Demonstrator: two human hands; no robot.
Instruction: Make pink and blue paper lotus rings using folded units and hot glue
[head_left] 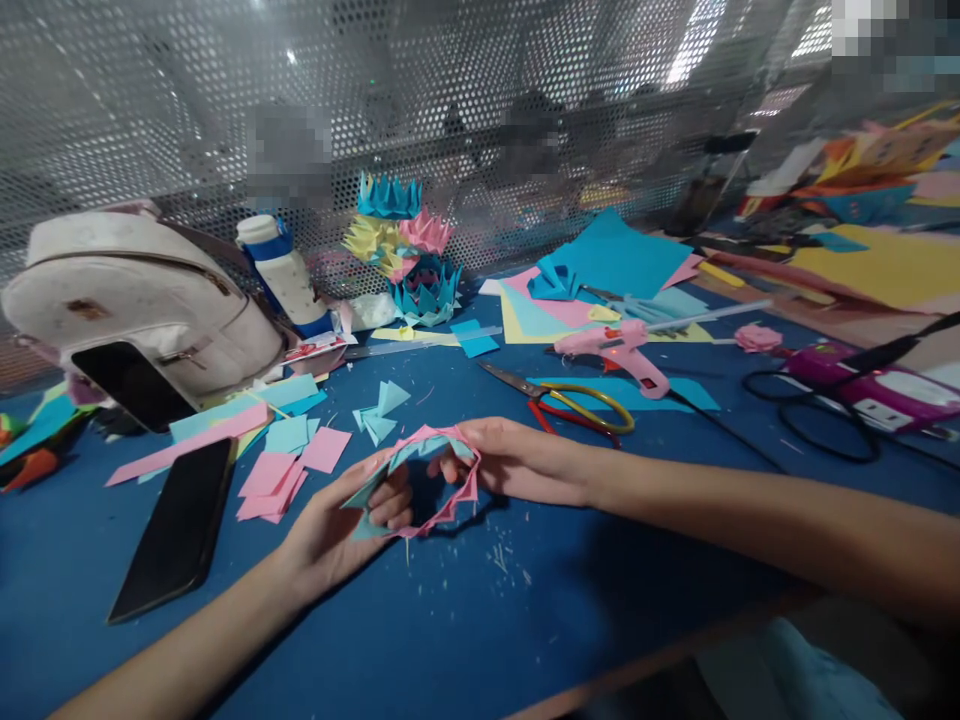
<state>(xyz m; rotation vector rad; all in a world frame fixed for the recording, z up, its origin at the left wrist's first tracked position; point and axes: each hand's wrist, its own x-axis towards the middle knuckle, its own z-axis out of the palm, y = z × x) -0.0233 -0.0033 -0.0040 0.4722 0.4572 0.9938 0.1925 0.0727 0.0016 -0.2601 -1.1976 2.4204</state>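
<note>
Two bare hands hold a zigzag-edged pink-and-light-blue paper ring (431, 441) just above a blue desk (480, 630). The left hand (330, 520) has it from 8 to 10 o'clock, its grip closed on the band, with curled fingers inside the loop; the right hand (514, 460) pinches the rim at 2 o'clock, thumb and fingers drawn together in a closed grip. Counting from the ring, small folded light-blue pieces (381, 408) lie near at 11 o'clock and pink paper squares (274, 487) at 9, beside a flat black phone (176, 535). At 2 o'clock rest scissors (577, 400) with one red and one yellow handle, blades parted, and just past them a pink glue gun (619, 350) with a small red light showing. Spiky paper crowns (426, 292) in blue, yellow and pink are stacked at 12, against a perforated metal screen (480, 150). A white backpack (142, 290) sits at 10 o'clock, a blue-and-white bottle (285, 275) beside it.
</note>
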